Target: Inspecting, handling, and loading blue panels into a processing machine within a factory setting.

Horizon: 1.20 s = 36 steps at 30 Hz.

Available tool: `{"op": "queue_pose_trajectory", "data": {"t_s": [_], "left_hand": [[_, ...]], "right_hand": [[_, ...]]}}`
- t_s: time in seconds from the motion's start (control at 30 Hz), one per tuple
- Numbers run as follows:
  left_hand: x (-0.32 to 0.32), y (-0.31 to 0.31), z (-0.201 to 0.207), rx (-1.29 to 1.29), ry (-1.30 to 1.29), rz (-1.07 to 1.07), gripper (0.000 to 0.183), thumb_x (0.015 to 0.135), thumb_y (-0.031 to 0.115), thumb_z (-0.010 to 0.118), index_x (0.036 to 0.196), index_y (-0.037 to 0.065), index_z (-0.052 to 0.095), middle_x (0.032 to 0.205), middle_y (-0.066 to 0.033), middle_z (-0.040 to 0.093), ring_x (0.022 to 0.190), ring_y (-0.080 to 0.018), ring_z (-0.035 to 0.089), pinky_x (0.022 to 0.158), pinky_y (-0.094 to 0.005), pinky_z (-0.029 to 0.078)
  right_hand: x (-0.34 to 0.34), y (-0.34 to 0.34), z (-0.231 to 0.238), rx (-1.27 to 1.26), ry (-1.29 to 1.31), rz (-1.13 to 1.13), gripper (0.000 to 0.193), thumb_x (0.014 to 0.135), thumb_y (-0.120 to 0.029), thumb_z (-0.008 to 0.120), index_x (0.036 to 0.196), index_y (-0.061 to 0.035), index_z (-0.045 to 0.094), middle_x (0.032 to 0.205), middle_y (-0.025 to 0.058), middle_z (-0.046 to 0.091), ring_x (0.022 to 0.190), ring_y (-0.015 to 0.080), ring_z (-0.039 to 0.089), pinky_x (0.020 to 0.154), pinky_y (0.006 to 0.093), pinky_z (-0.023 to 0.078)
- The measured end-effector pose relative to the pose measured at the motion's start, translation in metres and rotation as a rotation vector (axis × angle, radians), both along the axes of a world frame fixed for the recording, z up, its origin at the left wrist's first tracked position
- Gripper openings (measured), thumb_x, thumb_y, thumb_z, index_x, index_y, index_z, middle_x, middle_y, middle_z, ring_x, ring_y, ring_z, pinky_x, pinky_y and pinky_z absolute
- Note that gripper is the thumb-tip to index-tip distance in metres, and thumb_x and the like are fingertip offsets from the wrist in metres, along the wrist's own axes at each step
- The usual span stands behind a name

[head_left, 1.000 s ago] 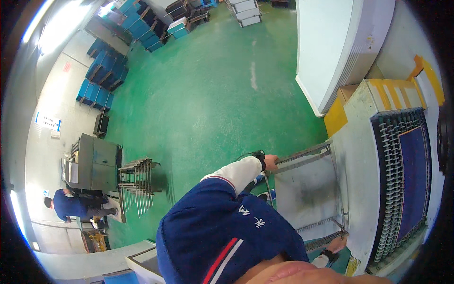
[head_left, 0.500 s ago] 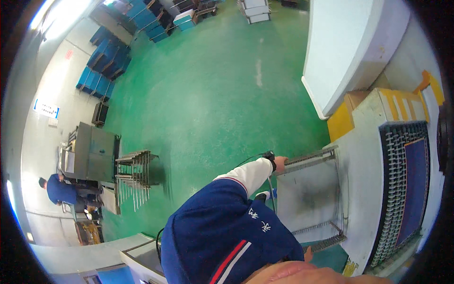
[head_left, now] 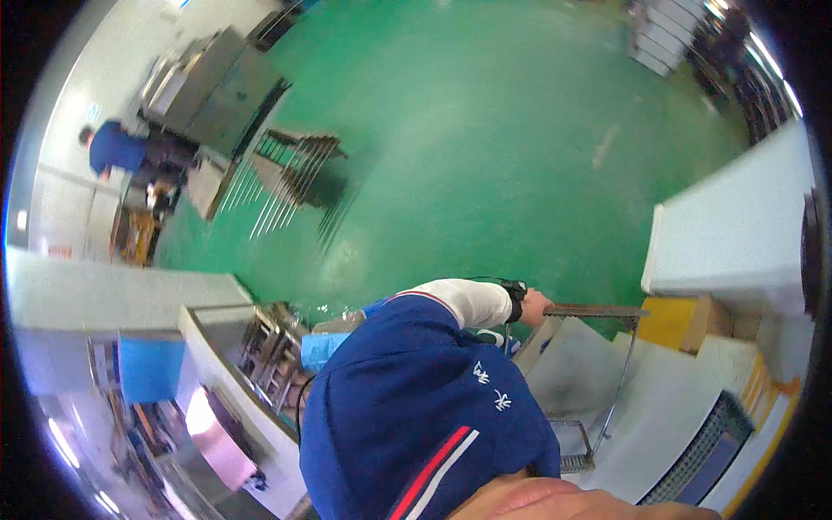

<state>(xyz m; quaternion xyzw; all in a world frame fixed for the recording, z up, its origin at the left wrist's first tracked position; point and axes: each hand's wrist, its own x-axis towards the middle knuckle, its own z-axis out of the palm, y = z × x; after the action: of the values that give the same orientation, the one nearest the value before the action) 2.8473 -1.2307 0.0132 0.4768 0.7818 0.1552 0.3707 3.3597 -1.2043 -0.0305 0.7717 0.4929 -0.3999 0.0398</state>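
Note:
My left hand [head_left: 536,308], below a white sleeve and a dark band at the wrist, is closed round the end of a brown metal rail. The rail is one side of a slotted metal rack [head_left: 598,310]. Thin rods join it to a toothed bar [head_left: 574,444] lower down, close to my body. Through the rack a pale grey panel [head_left: 568,364] shows, smudged dark in places. My right hand is hidden behind my body.
Right of the rack stands a white machine with a dark mesh belt [head_left: 702,451], a yellow box [head_left: 669,321] beside it. A white cabinet [head_left: 737,217] stands beyond. A rack with long rods [head_left: 286,178] is on the green floor; a person [head_left: 117,147] works far left.
The view has swung, so the surroundings sit differently around me. My left hand still grips the rail, and the rack has turned with me. My right hand has gone out of sight.

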Motion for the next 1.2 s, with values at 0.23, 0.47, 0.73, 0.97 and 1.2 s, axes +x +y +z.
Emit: {"op": "queue_pose_trajectory", "data": {"t_s": [0.23, 0.47, 0.73, 0.97, 1.2], "left_hand": [[-0.099, -0.160, 0.050, 0.318, -0.075, 0.415, 0.055, 0.060, 0.007, 0.053, 0.112, 0.020, 0.061, 0.086, -0.0169, 0.064, 0.079, -0.0344, 0.062, 0.067, -0.0430, 0.050], [-0.180, -0.340, 0.041, 0.278, 0.022, 0.897, 0.059, 0.059, 0.007, 0.053, 0.116, 0.022, 0.059, 0.086, -0.0170, 0.065, 0.080, -0.0343, 0.063, 0.074, -0.0421, 0.052], [-0.187, -0.524, 0.055, 0.349, 0.016, 1.476, 0.049, 0.063, 0.013, 0.053, 0.112, 0.011, 0.059, 0.077, -0.0220, 0.061, 0.075, -0.0373, 0.060, 0.071, -0.0435, 0.048], [-0.172, -0.579, 0.047, 0.464, -0.080, 1.891, 0.035, 0.065, 0.008, 0.060, 0.100, 0.002, 0.060, 0.078, -0.0129, 0.064, 0.074, -0.0235, 0.062, 0.068, -0.0349, 0.047], [-0.228, -0.632, -0.004, 0.536, -0.097, 2.175, 0.030, 0.067, 0.003, 0.061, 0.097, 0.001, 0.059, 0.076, -0.0049, 0.060, 0.069, -0.0142, 0.054, 0.064, -0.0295, 0.044]], "right_hand": [[-0.101, 0.030, -0.009, 0.016, -0.190, 0.446, 0.044, 0.076, -0.033, 0.064, 0.101, 0.0030, 0.057, 0.100, 0.0175, 0.058, 0.090, 0.0280, 0.054, 0.082, 0.0402, 0.041], [-0.255, 0.105, -0.041, 0.366, -0.561, 1.392, 0.037, 0.075, -0.028, 0.067, 0.093, 0.0034, 0.062, 0.092, 0.0182, 0.062, 0.084, 0.0275, 0.056, 0.078, 0.0397, 0.043], [-0.611, 0.012, 0.035, 0.264, 0.636, 0.738, 0.018, 0.069, -0.006, 0.063, 0.083, 0.0028, 0.057, 0.083, 0.0091, 0.060, 0.074, 0.0193, 0.052, 0.068, 0.0371, 0.041], [-0.794, -0.111, 0.071, 0.413, 0.619, 1.246, 0.016, 0.066, -0.007, 0.064, 0.080, 0.0004, 0.059, 0.074, 0.0052, 0.060, 0.068, 0.0160, 0.053, 0.066, 0.0317, 0.043], [-0.953, -0.219, 0.070, 0.448, 0.653, 1.436, 0.024, 0.066, -0.016, 0.064, 0.083, 0.0002, 0.060, 0.076, 0.0186, 0.062, 0.072, 0.0348, 0.058, 0.067, 0.0395, 0.044]]}}
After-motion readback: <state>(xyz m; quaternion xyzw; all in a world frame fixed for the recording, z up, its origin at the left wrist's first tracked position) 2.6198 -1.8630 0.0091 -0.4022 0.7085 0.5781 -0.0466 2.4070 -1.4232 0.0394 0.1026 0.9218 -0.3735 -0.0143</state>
